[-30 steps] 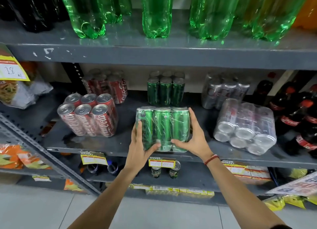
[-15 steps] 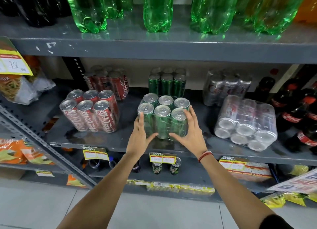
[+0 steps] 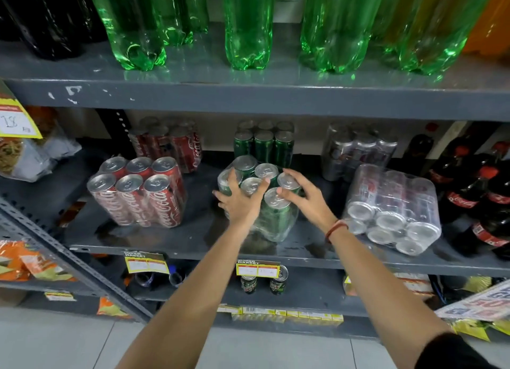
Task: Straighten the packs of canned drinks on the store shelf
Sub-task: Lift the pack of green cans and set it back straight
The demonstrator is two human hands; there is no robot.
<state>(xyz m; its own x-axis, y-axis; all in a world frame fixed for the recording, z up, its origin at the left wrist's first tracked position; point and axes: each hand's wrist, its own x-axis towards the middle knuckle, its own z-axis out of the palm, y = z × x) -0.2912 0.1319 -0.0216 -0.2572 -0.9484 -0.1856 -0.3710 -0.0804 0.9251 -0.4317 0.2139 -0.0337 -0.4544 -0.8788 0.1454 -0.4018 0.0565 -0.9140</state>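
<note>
A shrink-wrapped pack of green cans [image 3: 276, 217] stands upright at the middle of the grey shelf [image 3: 193, 241], turned at an angle to the shelf edge. My left hand [image 3: 242, 203] lies over its front left cans with fingers spread. My right hand [image 3: 309, 200] grips its right side at the can tops. A red cola pack [image 3: 138, 192] stands upright to the left. To the right, a silver can pack [image 3: 392, 208] lies on its side, can ends facing me.
Behind the front row stand a red pack [image 3: 171, 145], a green pack [image 3: 263, 145] and a silver pack [image 3: 356, 150]. Cola bottles [image 3: 469, 192] crowd the shelf's right end. Large green bottles [image 3: 245, 29] fill the shelf above. Price tags [image 3: 258, 269] hang on the edge.
The green pack lay on its side in my hands, then came upright on the shelf. It has now turned at an angle, and my hands have slid up toward its top.
</note>
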